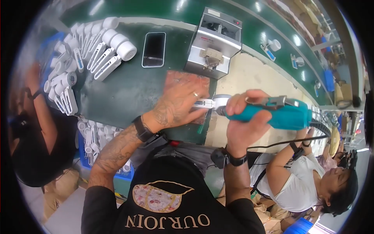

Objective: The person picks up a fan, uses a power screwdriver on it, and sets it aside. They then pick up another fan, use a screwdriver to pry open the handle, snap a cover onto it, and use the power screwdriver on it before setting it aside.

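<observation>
Screwdriving, seemingly | right hand point(249, 117): closed round teal cylindrical power screwdriver point(286, 115) | left hand point(182, 100): half-curled, steadying white plastic round-headed device point(209, 103) between hands | next: probably needs firm bracing, straight alignment

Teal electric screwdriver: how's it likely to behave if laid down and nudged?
The teal electric screwdriver looks rigid, so probably won't flex. Its rounded shape might roll, though the metal lever along its side could check that. The black cable at its rear may tug against movement.
</observation>
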The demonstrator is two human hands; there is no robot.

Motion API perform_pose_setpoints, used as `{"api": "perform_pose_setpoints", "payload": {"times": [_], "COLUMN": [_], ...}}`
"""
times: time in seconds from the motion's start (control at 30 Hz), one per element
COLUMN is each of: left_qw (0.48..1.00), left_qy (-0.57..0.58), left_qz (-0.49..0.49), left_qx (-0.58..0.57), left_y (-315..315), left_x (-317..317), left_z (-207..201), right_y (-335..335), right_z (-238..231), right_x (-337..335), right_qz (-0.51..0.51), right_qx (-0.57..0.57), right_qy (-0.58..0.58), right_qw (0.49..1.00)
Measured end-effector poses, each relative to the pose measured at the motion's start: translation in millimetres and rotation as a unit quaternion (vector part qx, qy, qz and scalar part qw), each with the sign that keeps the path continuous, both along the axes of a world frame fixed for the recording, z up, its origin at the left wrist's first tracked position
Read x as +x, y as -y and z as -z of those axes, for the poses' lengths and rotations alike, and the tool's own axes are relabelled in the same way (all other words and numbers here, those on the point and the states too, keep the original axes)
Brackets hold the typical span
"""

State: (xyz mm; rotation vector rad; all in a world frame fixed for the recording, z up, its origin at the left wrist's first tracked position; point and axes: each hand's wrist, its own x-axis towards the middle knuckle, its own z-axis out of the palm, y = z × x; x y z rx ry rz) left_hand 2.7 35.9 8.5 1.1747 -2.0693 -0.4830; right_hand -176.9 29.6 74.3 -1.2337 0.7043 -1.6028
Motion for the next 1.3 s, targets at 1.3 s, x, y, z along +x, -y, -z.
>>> {"api": "perform_pose_setpoints", "payload": {"times": [1.3], "left_qw": [0.999], "left_qy": [-0.038], "left_qz": [0.005], "left_qx": [0.026], "left_y": [16.0], "left_x": [10.0], "left_z": [0.5], "right_y": [27.3], "right_z": [7.0], "right_x": [17.7], "right_qz": [-0.003], "right_qx": [-0.027], "right_qy": [-0.065], "right_qw": [0.998]}}
